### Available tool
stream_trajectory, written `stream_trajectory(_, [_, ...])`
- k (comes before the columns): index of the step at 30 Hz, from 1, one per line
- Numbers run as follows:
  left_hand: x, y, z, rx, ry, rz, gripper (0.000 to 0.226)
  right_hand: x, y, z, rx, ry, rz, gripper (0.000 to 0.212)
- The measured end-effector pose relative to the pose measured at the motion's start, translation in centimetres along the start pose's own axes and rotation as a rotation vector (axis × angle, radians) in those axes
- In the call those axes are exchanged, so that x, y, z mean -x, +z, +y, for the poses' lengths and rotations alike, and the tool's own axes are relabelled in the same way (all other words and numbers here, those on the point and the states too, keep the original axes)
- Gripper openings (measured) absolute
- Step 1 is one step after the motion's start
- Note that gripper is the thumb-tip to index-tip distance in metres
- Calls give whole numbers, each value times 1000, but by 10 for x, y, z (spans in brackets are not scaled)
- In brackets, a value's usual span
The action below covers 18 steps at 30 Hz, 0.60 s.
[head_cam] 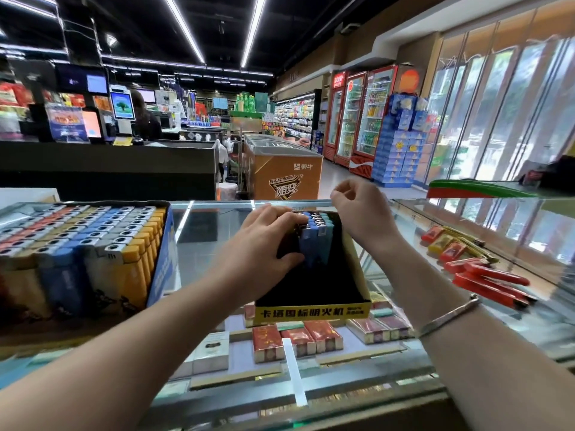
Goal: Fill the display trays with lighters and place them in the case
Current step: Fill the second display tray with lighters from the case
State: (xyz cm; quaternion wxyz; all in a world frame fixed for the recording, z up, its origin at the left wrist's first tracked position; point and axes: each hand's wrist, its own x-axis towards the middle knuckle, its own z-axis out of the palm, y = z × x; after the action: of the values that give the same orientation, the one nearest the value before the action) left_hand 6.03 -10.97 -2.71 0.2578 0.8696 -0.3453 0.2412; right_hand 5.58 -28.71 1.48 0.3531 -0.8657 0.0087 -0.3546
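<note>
The left hand has its fingers curled over the tops of a small cluster of lighters, thumb pressed against the near face of the blue ones, so it grasps the group from above and the left. These lighters stand upright, long axes vertical, metal heads up, packed against the far end of the black display tray; blue bodies sit nearest the thumb, teal ones just to the right of the fingertips. The rest of that tray, toward the person from the fingers, shows only its dark floor and a yellow front lip with printed characters. The right hand hovers just above and right of the tray's far corner, fingers loosely curled inward, gripping nothing that can be made out; a bracelet circles that wrist. Well left of the left hand, a larger blue-walled box is filled with upright lighters in rows of orange, grey, blue and tan. Both containers rest on the glass counter, with cigarette packs below the glass, under the tray.
</note>
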Motion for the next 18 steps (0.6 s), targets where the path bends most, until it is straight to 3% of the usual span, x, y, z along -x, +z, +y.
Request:
stream_trajectory(3, [0,3,4,15,3,22,57,7,-31,16,293,9,43,14])
stream_trajectory(7, [2,6,16,67,-27,33,55,15,-85,44,788,242,-263,12])
stream_trajectory(12, [2,10,32,57,-60,19,55,37,-125,60,916,440,-545,7])
stream_trajectory(14, [3,11,36,46,-57,17,56,45,-126,64,936,439,-571,18])
stream_trajectory(18, [6,10,38,54,-48,32,55,49,-121,70,998,345,-617,20])
